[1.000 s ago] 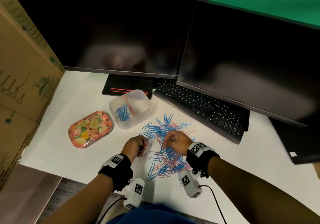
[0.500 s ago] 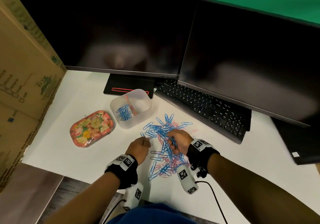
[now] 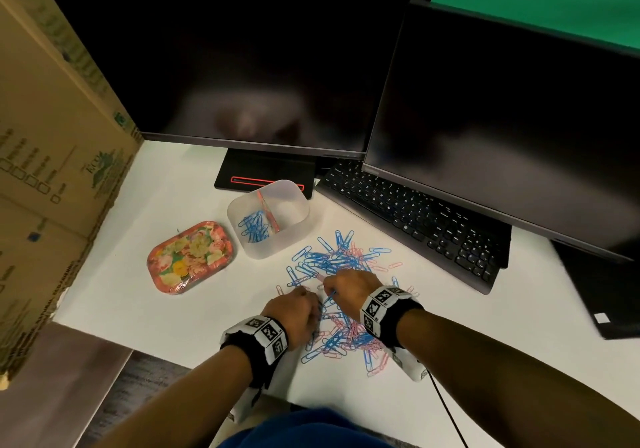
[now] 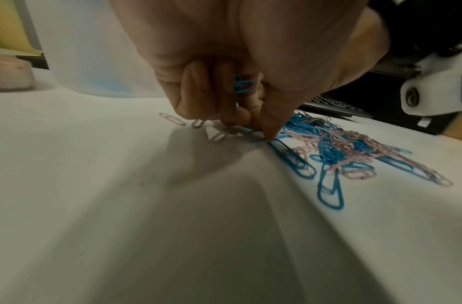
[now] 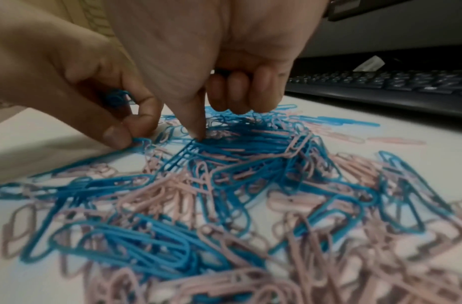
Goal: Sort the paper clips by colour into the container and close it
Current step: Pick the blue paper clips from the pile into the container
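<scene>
while both hands work the clip pile [image 3: 341, 312], left grip [image 4: 253, 121] curled round blue clips [image 4: 242, 86], right grip [image 5: 198, 123] apparently pinching another

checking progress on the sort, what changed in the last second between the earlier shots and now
The left hand slid right into the paper clip pile beside the right hand; both still pinch blue clips. The container, its clips and the floral lid stayed put.

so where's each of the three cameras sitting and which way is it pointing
Head: above the desk, looking down at the paper clip pile, container, both forearms.
Left wrist: low on the table, looking along the left hand gripping blue clips.
Right wrist: low over the pile, showing the right hand; also the left.
All share the pile.
</scene>
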A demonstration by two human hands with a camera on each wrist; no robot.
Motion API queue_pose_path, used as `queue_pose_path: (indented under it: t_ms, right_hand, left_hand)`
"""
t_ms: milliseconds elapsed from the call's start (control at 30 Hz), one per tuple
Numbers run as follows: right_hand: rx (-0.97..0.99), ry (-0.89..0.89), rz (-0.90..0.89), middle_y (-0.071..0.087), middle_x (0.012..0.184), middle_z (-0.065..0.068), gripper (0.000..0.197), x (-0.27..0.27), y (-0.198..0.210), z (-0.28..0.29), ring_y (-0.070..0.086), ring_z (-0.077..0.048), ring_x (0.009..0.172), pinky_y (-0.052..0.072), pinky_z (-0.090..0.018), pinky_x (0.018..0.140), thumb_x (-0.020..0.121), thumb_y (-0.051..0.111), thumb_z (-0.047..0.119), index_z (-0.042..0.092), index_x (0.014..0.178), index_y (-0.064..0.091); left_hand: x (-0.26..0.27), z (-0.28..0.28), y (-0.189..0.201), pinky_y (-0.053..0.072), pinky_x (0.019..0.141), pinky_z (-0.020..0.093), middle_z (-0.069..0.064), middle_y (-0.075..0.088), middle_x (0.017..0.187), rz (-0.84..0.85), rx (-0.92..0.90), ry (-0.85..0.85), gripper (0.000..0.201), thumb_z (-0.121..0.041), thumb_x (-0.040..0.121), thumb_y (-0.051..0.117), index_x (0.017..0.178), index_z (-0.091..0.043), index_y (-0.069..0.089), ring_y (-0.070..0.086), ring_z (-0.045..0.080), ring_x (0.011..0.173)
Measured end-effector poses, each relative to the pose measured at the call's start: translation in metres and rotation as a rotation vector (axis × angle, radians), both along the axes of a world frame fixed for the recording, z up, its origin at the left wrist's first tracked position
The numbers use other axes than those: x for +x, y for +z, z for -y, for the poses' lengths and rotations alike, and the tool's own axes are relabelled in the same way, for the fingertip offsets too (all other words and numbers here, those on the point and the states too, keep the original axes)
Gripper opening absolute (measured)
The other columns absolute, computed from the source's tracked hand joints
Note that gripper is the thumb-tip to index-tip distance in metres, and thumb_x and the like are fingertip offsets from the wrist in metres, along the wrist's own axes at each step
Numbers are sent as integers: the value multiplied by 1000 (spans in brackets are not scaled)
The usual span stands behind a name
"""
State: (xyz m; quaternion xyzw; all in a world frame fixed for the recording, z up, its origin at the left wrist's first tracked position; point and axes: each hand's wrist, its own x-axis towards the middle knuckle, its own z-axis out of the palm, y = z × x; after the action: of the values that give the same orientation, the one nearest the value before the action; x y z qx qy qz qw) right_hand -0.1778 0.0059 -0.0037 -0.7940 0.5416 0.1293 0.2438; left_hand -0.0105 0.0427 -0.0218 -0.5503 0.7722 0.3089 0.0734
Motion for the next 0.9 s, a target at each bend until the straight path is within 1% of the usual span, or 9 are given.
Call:
queue_pose_path:
  t_ms: [133,200,300,367,467,567,700,800,900]
  right_hand:
    - [-18,-99,143,56,107,-1,10,-9,6,3,59,-27,97,49,-30,83,92,53,27,27,94,63]
    - [1,-213,263,54,95,3,8,-13,10,7,58,-21,87,48,-27,76,91,54,25,25,88,61]
    - [106,-424,469,60,78,5,11,-10,16,16,60,-17,76,50,-25,72,91,53,14,21,86,60]
    - [155,-519,578,64,73,3,14,0,22,25,62,-16,74,52,-27,77,90,53,11,21,84,60]
    - [252,-666,793,60,63,-2,19,29,35,42,55,-14,55,46,-23,51,91,50,1,15,84,60]
    - [337,-736,817,57,60,-6,16,62,53,63,43,-15,43,31,-16,34,91,49,1,12,89,60]
    - [320,-591,689,57,66,-3,20,97,64,91,50,-15,48,37,-15,31,89,51,4,7,104,64]
    - [309,-512,621,64,79,-7,28,114,70,104,61,-17,58,49,-20,45,85,56,7,1,111,65]
    - [248,-416,501,68,104,-21,36,123,81,107,68,-32,89,59,-39,78,84,54,5,-3,118,61]
  left_hand:
    - [11,4,6,51,77,29,0,67,94,-192,-25,194,5,-22,85,54,86,-23,58,64,24,88]
    - [15,6,12,53,76,28,-1,69,82,-328,7,347,13,-13,83,57,81,-26,57,66,20,79]
    - [21,18,31,45,70,23,-2,67,81,-460,20,520,26,-8,87,54,100,-30,58,60,15,72]
    - [26,36,47,36,55,23,3,61,73,-640,117,726,34,1,86,45,101,-25,61,50,14,56]
    - [37,69,75,20,47,17,1,37,54,-855,228,1024,35,8,77,35,77,-10,65,25,12,38]
    - [50,98,90,23,49,21,6,38,58,-786,194,1099,25,1,79,38,68,-9,57,28,17,44]
    - [64,119,93,43,55,29,14,54,73,-675,285,1087,18,-15,87,44,76,-9,58,51,27,55]
    - [66,126,96,54,74,36,14,60,94,-665,280,1098,27,-26,93,43,108,-9,58,62,31,83]
    - [67,128,95,47,99,45,10,55,117,-608,186,1055,36,-31,94,44,124,-13,53,55,31,109]
